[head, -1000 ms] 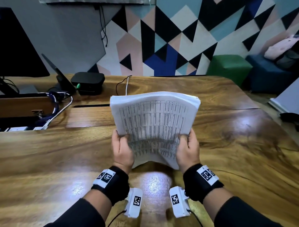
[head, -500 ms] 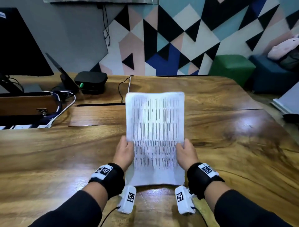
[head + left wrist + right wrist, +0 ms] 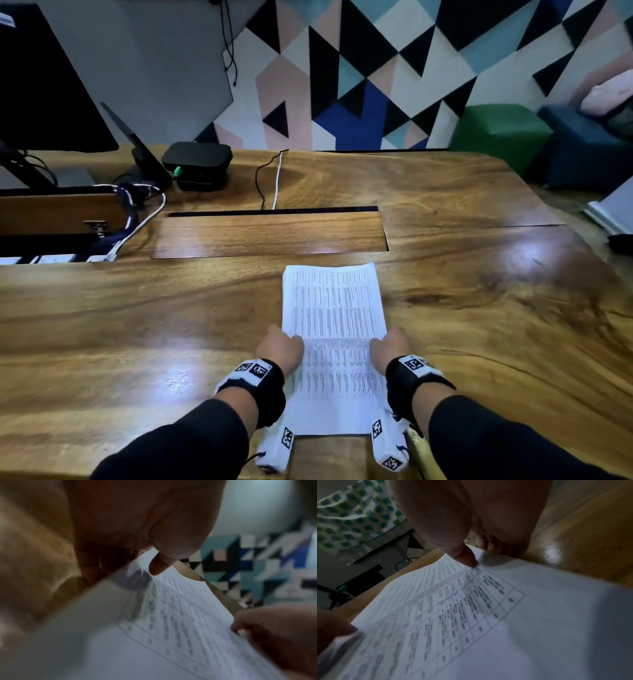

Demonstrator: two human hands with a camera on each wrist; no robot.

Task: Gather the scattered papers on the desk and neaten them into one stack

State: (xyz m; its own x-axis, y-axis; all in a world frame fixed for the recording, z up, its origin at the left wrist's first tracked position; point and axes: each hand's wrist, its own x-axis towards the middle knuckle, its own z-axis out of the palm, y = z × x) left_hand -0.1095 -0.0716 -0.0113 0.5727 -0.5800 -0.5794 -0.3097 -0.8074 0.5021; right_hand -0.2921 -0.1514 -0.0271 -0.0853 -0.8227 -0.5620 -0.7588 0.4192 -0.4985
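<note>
Left hand (image 3: pixel 279 349), right hand (image 3: pixel 388 347) pinching paper stack (image 3: pixel 334 329) — lengthwise away, flat on desk (image 3: pixel 137 325)

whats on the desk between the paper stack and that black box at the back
In the head view, between the paper stack and the black box lie bare wood and an inset wooden panel with a dark slot; nothing stands on that stretch.

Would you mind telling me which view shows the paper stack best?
The head view: the whole paper stack lies flat on the desk, all edges visible. Both wrist views show only a blurred part of its printed top sheet, near the thumbs.
</note>
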